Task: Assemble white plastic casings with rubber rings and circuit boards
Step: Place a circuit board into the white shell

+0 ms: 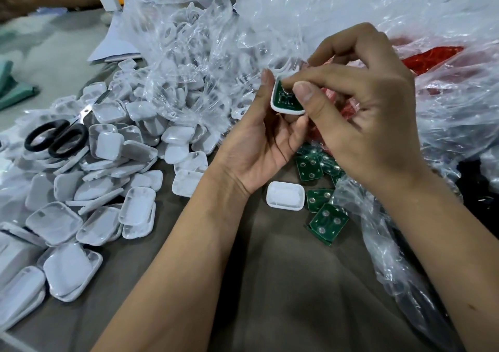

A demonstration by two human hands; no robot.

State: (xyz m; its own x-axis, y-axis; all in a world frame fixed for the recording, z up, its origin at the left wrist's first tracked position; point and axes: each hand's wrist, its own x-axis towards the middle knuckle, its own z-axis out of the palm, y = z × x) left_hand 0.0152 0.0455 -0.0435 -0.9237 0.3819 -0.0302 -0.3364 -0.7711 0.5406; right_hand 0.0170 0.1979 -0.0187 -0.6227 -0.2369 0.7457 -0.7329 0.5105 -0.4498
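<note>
One casing (283, 108) in work, held up over the table (283, 284). Left hand (259, 146) cradles it from below, fingers curled up round its left edge and bottom corner. A green circuit board (287, 99) sits inside it, face toward the camera. Right hand (359, 114) comes over the top, thumb and forefinger pinched down on the board's upper right – looks like pressing or seating it. Can't tell whether the board is fully home, or whether a rubber ring is already fitted; the fingers hide that edge.

Stock around it:
- pile of empty white casings (108, 178) to the left, spilling out of a clear plastic bag (189, 54)
- one loose casing (285, 196) just below the hands, open side up
- loose green boards (328, 220) beside it, partly under more clear plastic
- red parts in a bag (432, 57) behind the right hand, probably the rings, too blurred to confirm
- black-handled scissors (58, 138) lying on the casing pile

Risks from here:
- uneven thumb pressure on one corner could cock the board in the shell, so it jams or sits proud
- pressing on components rather than bare board could damage them
- the left hand's hold is light and at the edge – a hard push could pop the casing out and drop it into the loose boards
- if no ring is in yet, the seated board may need pulling again.
</note>
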